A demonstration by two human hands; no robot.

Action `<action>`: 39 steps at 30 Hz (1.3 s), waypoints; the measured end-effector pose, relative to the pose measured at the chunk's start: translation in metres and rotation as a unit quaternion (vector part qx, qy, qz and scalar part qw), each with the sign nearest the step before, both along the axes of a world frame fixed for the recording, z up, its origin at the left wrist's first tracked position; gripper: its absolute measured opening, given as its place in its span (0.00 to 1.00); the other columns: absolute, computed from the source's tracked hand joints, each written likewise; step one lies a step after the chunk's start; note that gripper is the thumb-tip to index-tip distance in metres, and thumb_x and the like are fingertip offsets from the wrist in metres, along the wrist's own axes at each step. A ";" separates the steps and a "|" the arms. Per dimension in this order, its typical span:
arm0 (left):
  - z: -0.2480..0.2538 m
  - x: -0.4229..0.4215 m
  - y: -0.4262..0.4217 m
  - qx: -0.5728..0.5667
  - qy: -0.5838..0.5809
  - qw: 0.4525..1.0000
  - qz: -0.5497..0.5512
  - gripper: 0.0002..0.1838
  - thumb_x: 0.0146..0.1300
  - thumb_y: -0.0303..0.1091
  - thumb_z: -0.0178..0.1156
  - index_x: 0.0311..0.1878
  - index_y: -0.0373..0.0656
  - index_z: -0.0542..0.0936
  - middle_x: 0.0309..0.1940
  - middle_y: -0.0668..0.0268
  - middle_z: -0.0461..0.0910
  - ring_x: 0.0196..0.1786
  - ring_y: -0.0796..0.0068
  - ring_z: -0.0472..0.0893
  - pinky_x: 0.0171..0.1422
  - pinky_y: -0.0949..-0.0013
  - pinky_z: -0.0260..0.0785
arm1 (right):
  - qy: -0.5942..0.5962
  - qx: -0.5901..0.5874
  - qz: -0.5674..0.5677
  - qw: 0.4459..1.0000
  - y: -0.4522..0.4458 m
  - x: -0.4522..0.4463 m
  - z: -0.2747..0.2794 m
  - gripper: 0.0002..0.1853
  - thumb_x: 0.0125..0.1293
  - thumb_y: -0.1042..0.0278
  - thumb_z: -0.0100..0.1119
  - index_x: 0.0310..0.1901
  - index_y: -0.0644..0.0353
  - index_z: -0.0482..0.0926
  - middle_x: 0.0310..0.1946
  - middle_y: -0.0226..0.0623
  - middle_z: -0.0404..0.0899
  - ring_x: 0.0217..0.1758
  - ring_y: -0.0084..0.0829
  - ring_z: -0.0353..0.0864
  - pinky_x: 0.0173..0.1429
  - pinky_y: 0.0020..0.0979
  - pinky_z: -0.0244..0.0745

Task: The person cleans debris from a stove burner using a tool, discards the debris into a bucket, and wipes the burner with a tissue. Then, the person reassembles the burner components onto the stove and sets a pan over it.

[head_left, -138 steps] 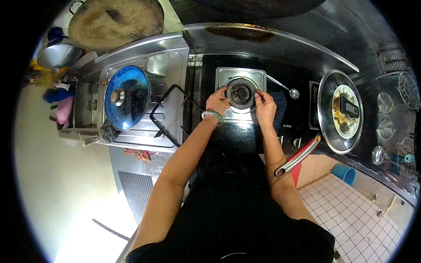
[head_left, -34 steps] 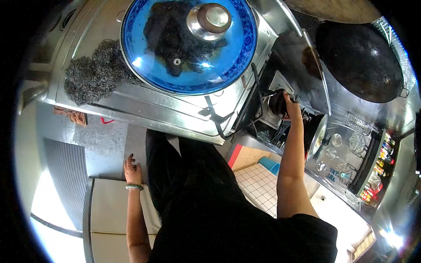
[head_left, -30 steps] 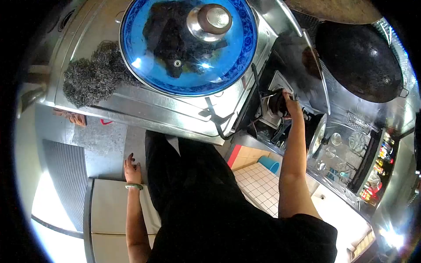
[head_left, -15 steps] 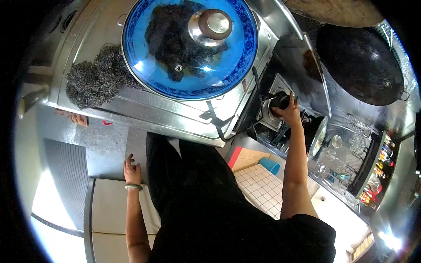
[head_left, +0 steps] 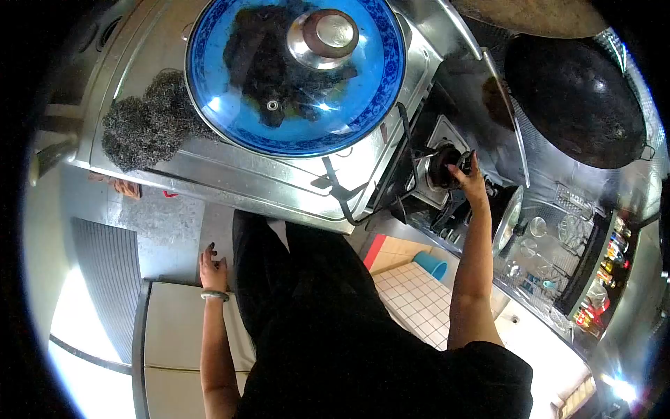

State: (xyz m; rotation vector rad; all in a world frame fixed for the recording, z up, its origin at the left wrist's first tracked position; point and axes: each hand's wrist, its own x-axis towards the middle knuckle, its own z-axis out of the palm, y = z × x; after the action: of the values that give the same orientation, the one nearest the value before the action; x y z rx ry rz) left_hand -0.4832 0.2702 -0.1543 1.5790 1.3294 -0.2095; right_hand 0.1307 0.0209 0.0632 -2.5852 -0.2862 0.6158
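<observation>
At the gas stove on the right, my right hand [head_left: 469,179] has its thumb and fingers bent around a dark burner part [head_left: 463,162]. The part's exact shape is half hidden by the fingers. Just left of it sits the round black burner [head_left: 440,167] on its metal drip plate [head_left: 436,199]. A black pan support [head_left: 408,150] stands tilted beside the burner. My left hand [head_left: 212,271], with a bangle at the wrist, hangs low beside my leg. Its fingers are loosely bent and apart, holding nothing.
A blue-rimmed dish under a glass lid [head_left: 323,38] stands on the steel counter [head_left: 230,171]. Steel wool scourers [head_left: 143,129] lie left of it. Behind the stove hangs a black wok [head_left: 576,101]. A rack of bottles [head_left: 606,272] and a blue bucket [head_left: 430,265] are at right.
My right hand has shifted slightly right and down, uncovering more of the black burner. The view has tilted a little; my left hand stays by my leg.
</observation>
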 end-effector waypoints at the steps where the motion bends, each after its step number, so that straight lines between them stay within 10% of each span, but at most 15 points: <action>1: 0.000 -0.001 0.000 0.005 -0.001 1.000 -0.003 0.31 0.56 0.22 0.63 0.64 0.47 0.70 0.46 0.58 0.76 0.35 0.67 0.81 0.42 0.65 0.77 | -0.002 -0.013 0.022 1.000 0.001 0.000 0.003 0.60 0.48 0.53 0.79 0.72 0.75 0.48 0.63 0.51 0.72 0.65 0.38 0.71 0.68 0.33 0.65; 21: -0.005 -0.006 -0.013 0.031 0.006 0.999 -0.018 0.30 0.57 0.23 0.63 0.64 0.49 0.72 0.47 0.61 0.75 0.34 0.69 0.79 0.42 0.65 0.75 | -0.153 -0.239 0.278 0.918 0.007 -0.010 0.005 0.62 0.41 0.42 0.78 0.73 0.66 0.54 0.68 0.62 0.62 0.71 0.56 0.63 0.72 0.43 0.62; 31: 0.002 0.001 -0.011 0.009 -0.008 1.000 -0.004 0.29 0.57 0.24 0.63 0.64 0.46 0.71 0.47 0.60 0.75 0.32 0.70 0.79 0.41 0.65 0.75 | -0.093 -0.291 0.122 0.944 -0.001 0.008 -0.011 0.62 0.44 0.29 0.70 0.73 0.63 0.55 0.59 0.62 0.73 0.62 0.55 0.75 0.64 0.44 0.71; 39: -0.004 -0.004 -0.022 0.022 -0.015 1.000 -0.011 0.29 0.57 0.24 0.63 0.64 0.47 0.71 0.47 0.59 0.75 0.32 0.69 0.80 0.40 0.66 0.76 | -0.029 -0.114 0.057 0.991 0.012 -0.005 0.002 0.60 0.43 0.32 0.73 0.71 0.64 0.59 0.59 0.59 0.74 0.62 0.52 0.75 0.65 0.41 0.71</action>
State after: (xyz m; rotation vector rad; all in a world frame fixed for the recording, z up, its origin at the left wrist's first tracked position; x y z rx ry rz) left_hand -0.4875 0.2485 -0.1581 1.6285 1.3018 -0.1693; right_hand 0.1257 0.0324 0.0649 -2.8253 -0.4075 0.6470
